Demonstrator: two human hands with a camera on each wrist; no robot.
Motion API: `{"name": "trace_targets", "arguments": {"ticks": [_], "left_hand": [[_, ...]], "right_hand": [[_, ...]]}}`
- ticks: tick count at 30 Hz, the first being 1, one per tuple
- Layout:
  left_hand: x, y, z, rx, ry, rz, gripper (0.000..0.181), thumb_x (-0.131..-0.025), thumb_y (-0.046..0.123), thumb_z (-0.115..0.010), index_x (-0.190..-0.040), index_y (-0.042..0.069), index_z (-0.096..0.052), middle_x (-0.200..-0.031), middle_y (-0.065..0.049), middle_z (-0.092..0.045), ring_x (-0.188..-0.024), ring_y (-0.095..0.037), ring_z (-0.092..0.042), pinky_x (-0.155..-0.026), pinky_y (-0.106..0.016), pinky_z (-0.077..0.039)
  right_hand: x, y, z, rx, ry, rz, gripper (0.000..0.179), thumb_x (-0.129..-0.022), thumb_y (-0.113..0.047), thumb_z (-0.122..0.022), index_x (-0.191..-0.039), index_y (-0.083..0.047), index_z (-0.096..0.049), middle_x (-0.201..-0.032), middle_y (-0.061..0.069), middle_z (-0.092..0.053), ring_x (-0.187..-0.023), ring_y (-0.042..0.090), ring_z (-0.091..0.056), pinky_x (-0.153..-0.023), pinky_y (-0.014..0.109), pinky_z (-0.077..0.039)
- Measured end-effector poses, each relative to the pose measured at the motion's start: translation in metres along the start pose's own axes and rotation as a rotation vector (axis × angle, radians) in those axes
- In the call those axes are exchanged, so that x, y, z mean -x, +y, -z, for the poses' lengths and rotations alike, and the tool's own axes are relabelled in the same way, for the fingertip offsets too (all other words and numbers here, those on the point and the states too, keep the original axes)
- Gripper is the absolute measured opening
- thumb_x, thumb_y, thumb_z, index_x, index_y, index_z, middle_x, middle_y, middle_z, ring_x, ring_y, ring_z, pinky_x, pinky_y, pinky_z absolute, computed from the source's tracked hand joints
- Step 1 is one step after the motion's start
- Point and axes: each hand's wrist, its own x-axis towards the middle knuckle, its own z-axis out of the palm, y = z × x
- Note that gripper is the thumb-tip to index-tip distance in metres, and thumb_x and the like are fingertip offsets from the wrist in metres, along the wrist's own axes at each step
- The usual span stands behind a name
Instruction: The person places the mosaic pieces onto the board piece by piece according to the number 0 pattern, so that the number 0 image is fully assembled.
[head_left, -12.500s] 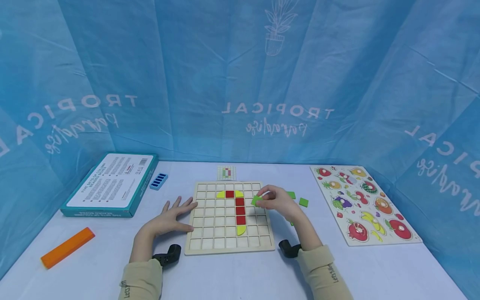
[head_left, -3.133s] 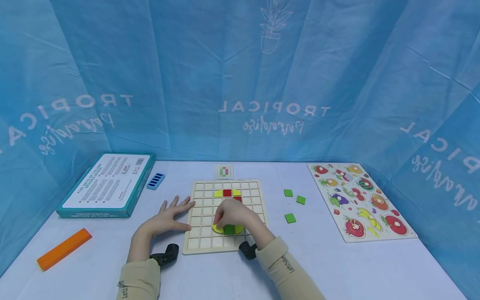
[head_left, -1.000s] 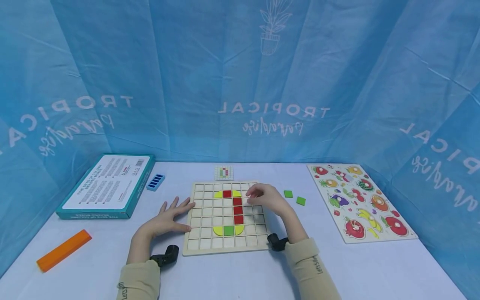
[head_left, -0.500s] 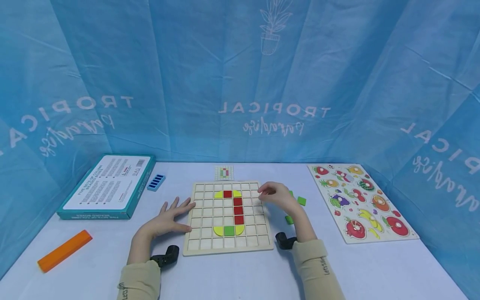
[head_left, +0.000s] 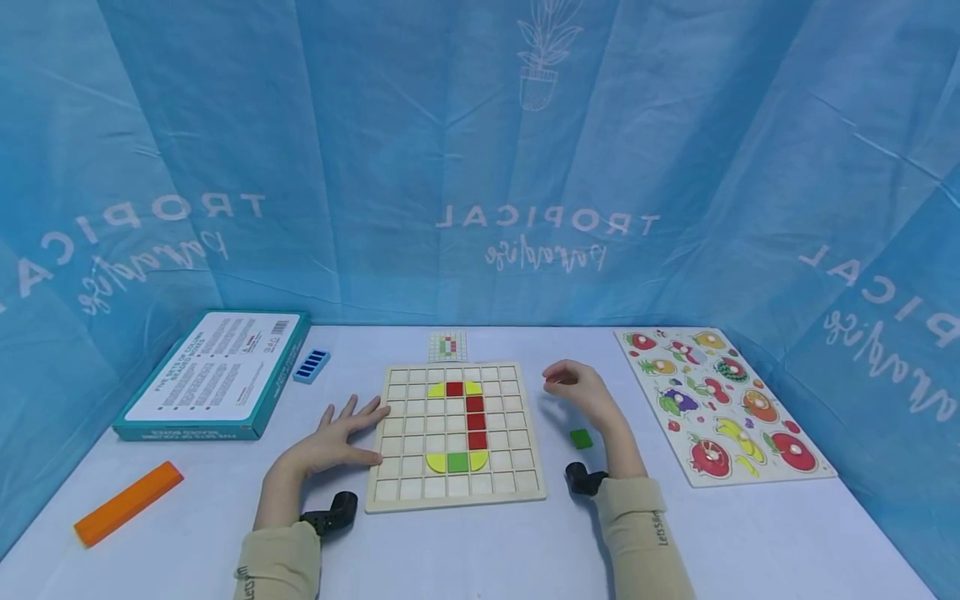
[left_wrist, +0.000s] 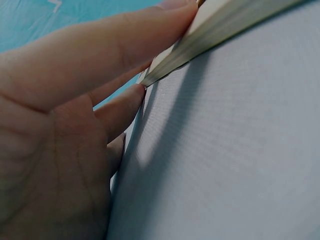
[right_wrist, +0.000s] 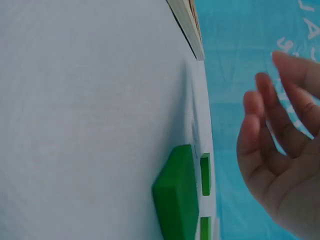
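Observation:
A wooden grid board (head_left: 405, 492) lies mid-table. Yellow rounded pieces (head_left: 436, 462), red square tiles (head_left: 476, 421) and one green square tile (head_left: 457, 462) sit in its cells. My left hand (head_left: 333, 437) touches the board's left edge with spread fingers; the left wrist view shows fingertips right at the board's side (left_wrist: 190, 55). Over the table, just right of the board, my right hand (head_left: 588, 396) has loosely bent fingers and holds nothing. A loose green tile (head_left: 581, 438) lies beneath it. Two more green tiles (right_wrist: 205, 174) show in the right wrist view but are hidden by the hand in the head view.
A small pattern card (head_left: 447, 346) lies behind the board. To the left are a teal box (head_left: 213, 367), a blue slotted piece (head_left: 311, 365) and an orange bar (head_left: 129, 502). At right lies a fruit puzzle board (head_left: 723, 408). A blue curtain (head_left: 390, 167) hangs behind.
The board gained a green tile and a yellow piece in its lower row since the oldest frame. Lately my right hand has moved right, off the board. The left hand stays at the edge.

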Motion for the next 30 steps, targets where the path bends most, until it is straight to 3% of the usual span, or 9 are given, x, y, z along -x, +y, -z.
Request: {"name": "trace_targets", "arguments": {"ticks": [11,20,30], "left_hand": [[0.0,0.0,-0.001,-0.006,0.003,-0.008,0.091,-0.068,0.038,-0.075,-0.143,0.008,-0.032,-0.153,-0.016,-0.013,-0.139,-0.04,0.012,-0.108,-0.056,0.018],[0.0,0.0,-0.001,-0.013,0.003,-0.01,0.092,-0.068,0.039,-0.075,-0.143,0.008,-0.033,-0.153,-0.016,-0.013,-0.139,-0.04,0.012,-0.108,-0.056,0.018],[0.0,0.0,-0.001,-0.019,0.003,-0.015,0.091,-0.068,0.038,-0.074,-0.143,0.008,-0.033,-0.153,-0.016,-0.014,-0.139,-0.039,0.011,-0.108,-0.056,0.018]], "right_hand": [[-0.007,0.02,0.01,0.02,0.04,-0.032,0.027,-0.087,-0.01,-0.062,-0.113,-0.003,-0.062,-0.123,0.015,-0.057,-0.118,0.032,-0.048,-0.101,0.05,-0.039],[-0.004,0.024,0.014,0.191,0.037,-0.086,0.034,-0.086,-0.005,-0.059,-0.119,-0.007,-0.061,-0.136,0.018,-0.047,-0.131,0.036,-0.035,-0.107,0.053,-0.03],[-0.003,0.023,0.012,0.254,0.034,-0.111,0.038,-0.076,0.008,-0.061,-0.111,-0.005,-0.064,-0.114,0.016,-0.06,-0.101,0.03,-0.055,-0.087,0.043,-0.05]]}}
